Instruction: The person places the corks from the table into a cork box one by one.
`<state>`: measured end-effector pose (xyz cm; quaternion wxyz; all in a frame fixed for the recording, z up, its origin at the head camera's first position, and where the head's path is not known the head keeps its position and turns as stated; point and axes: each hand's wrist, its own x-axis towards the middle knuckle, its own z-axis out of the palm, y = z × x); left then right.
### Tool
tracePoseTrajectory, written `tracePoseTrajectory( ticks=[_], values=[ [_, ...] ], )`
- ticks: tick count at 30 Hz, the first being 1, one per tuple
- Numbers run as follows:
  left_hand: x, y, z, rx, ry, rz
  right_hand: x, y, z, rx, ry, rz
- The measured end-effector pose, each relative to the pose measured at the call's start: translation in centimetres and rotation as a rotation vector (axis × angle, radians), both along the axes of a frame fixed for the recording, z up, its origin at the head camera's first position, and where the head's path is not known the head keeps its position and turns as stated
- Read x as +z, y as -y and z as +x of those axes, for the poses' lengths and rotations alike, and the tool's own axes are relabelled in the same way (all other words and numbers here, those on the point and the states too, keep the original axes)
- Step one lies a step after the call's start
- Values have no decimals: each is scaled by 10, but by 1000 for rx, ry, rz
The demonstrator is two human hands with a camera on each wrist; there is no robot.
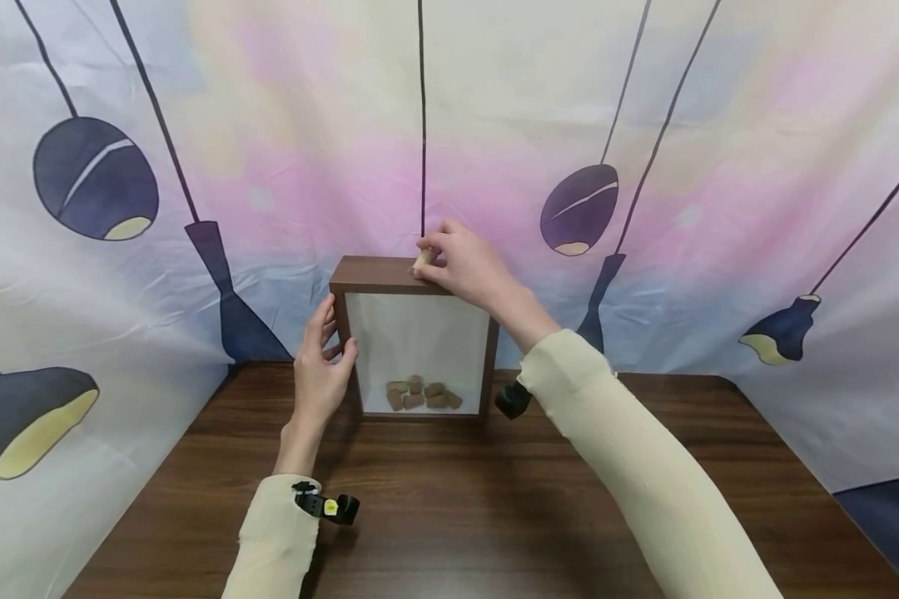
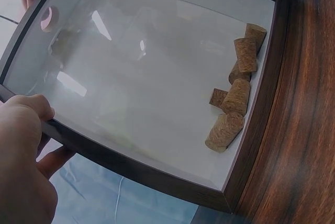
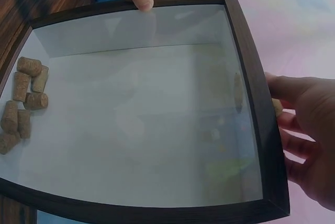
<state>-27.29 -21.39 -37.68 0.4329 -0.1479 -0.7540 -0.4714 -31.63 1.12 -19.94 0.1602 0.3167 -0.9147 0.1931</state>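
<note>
A brown wooden shadow box [image 1: 489, 358] with a clear front stands upright on the table. Corks [image 2: 236, 97] lie piled along its bottom inside. My left hand [image 1: 322, 366] grips the box's left side, thumb at the front edge and fingers behind, as the left wrist view shows too. Over the top of the box, my right hand [image 1: 468, 262] pinches a pale cork [image 1: 424, 259] between thumb and fingers, close to the top face. A round hole [image 2: 49, 19] shows in that top side in the left wrist view. In the right wrist view, the fingers mostly hide the held cork [image 3: 277, 107].
The dark wood table [image 1: 434, 499] extends in front of the box and to both sides. Behind it hangs a pastel cloth [image 1: 307, 125] printed with dark lamps. Black wrist cameras [image 1: 339, 507] are strapped at both sleeves.
</note>
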Motion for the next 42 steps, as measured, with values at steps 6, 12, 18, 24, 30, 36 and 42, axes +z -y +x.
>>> tracePoseTrajectory(
  ticks=[6,12,18,24,30,36,42],
  values=[
    [-1,1,-1,2,-2,-4,-3,-7,0,-15,3,-28],
    [-1,1,-1,0,-5,2,-8,-23,-2,6,-22,-124],
    [-1,0,-2,-5,-16,0,-17,-53,-6,14,-76,-236],
    [-1,0,-1,5,-8,-2,-28,-89,-5,-29,-84,-336],
    [-1,2,-1,11,6,-4,-42,-118,-1,-88,-68,-321],
    [-2,2,-1,14,-4,-9,-61,-140,-1,-127,-33,-312],
    [-1,1,-1,4,-4,-12,-87,-162,-1,-171,27,-284]
  ],
)
